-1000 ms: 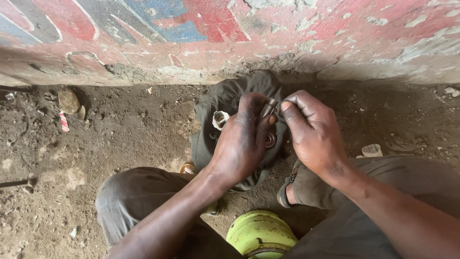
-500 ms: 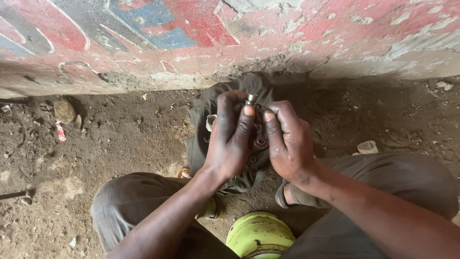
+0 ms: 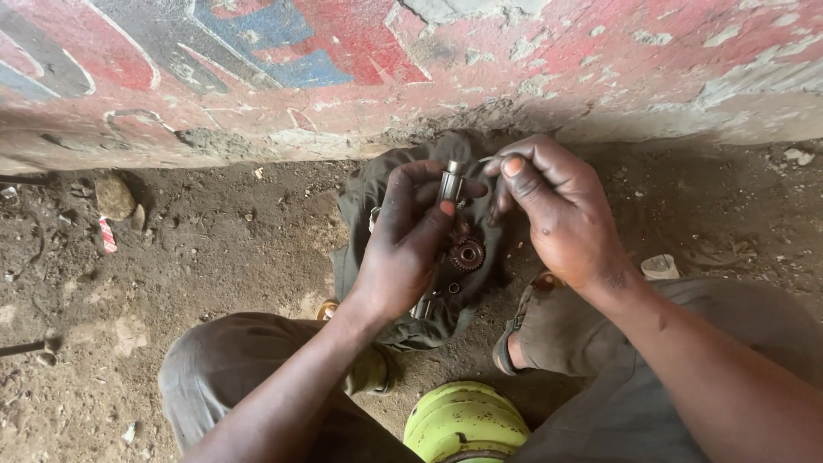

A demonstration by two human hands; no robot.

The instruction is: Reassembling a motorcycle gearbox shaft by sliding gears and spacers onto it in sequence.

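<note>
Head view: left hand (image 3: 403, 244) pinches a small metal cylinder (image 3: 451, 180) upright over the dark cloth (image 3: 364, 197); right hand (image 3: 557, 214) pinches something tiny beside it (can't make out what); gear (image 3: 468, 255) on the cloth, half hidden.

Wall (image 3: 600, 60) far: red paint w/ blue, grey & white patches, flaking. Ground (image 3: 214, 249) brown dirt. Cloth (image 3: 377, 197) dark olive. Metal tube (image 3: 451, 180) silver-grey; gear (image 3: 467, 255) dark, rusty. Trousers (image 3: 231, 369) grey-brown. Near: canister (image 3: 463, 424) yellow-green. Wrapper (image 3: 106, 234) far left red-white.
</note>
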